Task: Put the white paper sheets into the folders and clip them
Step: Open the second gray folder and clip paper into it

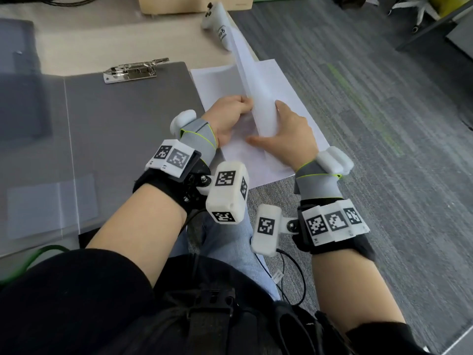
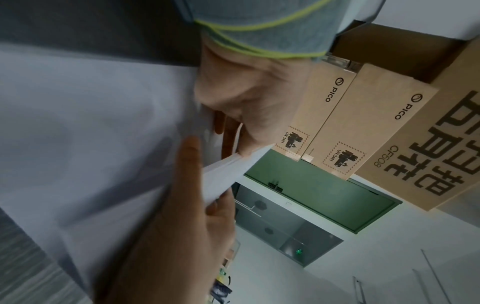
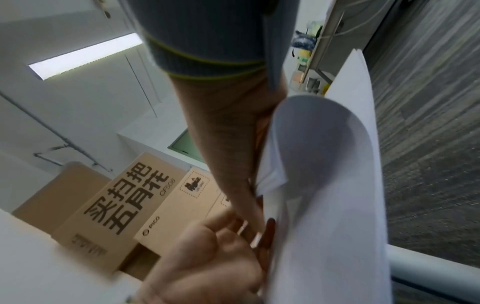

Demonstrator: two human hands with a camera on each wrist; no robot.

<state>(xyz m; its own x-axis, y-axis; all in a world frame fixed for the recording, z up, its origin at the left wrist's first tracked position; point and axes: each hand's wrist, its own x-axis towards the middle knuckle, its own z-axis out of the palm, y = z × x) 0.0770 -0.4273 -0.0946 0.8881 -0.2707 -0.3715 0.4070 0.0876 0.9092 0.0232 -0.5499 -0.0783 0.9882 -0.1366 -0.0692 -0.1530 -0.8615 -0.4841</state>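
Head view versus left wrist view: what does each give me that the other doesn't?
Only the head view shows the open grey folder with its metal clip, the flat paper stack overhanging the table edge, and a white controller. Only the left wrist view shows the cardboard boxes and green panel. Both show the left hand and right hand gripping the lifted, curled sheets.

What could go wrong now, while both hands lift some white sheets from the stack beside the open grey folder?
1. The lifted white paper sheets bend strongly between the left hand and the right hand; they may crease.
2. The white paper stack hangs over the table edge, so the remaining sheets may slide to the floor.
3. The silver metal clip of the open grey folder looks closed, so it probably needs opening first.
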